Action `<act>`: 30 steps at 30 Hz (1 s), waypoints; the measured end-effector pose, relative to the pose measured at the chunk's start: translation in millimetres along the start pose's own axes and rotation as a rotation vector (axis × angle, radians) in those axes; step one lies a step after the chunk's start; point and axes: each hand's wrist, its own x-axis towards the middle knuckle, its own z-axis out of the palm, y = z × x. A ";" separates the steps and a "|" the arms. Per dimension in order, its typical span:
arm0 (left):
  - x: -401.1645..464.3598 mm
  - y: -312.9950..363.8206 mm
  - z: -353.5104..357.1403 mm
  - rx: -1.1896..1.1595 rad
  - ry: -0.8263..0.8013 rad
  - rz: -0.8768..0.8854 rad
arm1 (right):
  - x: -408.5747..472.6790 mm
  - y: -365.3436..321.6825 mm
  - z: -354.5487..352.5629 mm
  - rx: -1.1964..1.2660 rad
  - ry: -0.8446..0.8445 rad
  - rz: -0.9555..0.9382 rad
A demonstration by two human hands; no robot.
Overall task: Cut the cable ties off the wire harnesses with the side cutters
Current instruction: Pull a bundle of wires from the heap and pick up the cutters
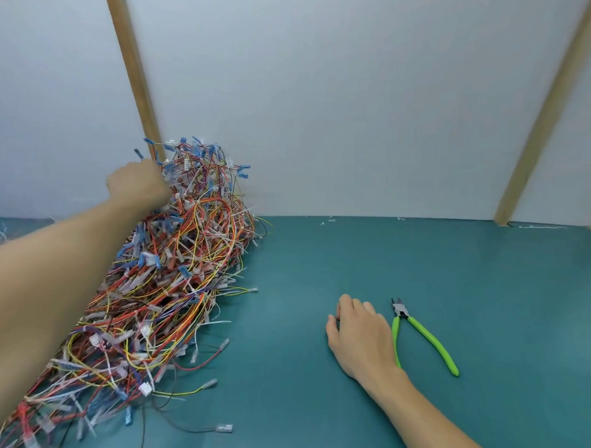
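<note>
**A big heap of wires, and cutters lying by the hand**

The left hand (137,184) is up high at the top of the wire pile (149,296). It is closed in a fist on a bunch of the wires, and its fingers are hidden in them. The arm stretches across the left side of the pile.

The right hand (360,335) lies flat on the green mat (423,269). Its fingers are loose and spread a little, and it holds nothing. The cutters (420,333) lie on the mat just beside this hand, on its right. Their bright green handles are spread apart in a V, and the small grey tip points away from the person. One handle runs right along the edge of the hand.

The pile is a huge tangle of thin wires, red, orange, yellow, blue and purple. Small blue and clear plugs stick out all over it. Thin white ties show here and there among the wires. The pile leans up against the white wall (350,104) at the back and spreads down to the near left corner. A few loose wires poke out onto the mat.

The mat to the right of the pile is wide and open. It ends at the white wall. Two wooden strips (133,72) run up that wall. Tiny white bits lie along the bottom of the wall.
</note>
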 end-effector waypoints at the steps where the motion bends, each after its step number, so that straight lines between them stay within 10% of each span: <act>1: 2.8 -0.2 1.7 0.038 0.031 0.018 | 0.2 -0.2 -0.2 0.001 -0.001 0.001; 12: 14.9 -7.4 -7.2 0.043 -0.235 0.059 | 0.0 0.0 -0.5 0.008 0.000 0.006; 18: 18.1 -9.1 -8.0 -0.535 0.211 -0.011 | 0.7 -0.1 1.0 -0.003 -0.005 0.010; 25: 29.1 -40.6 5.4 0.007 -0.265 -0.035 | 0.6 0.4 0.2 0.001 -0.011 0.004; 30: 33.3 -49.5 15.9 -0.059 -0.045 -0.043 | 1.0 0.0 -1.9 0.002 -0.023 0.008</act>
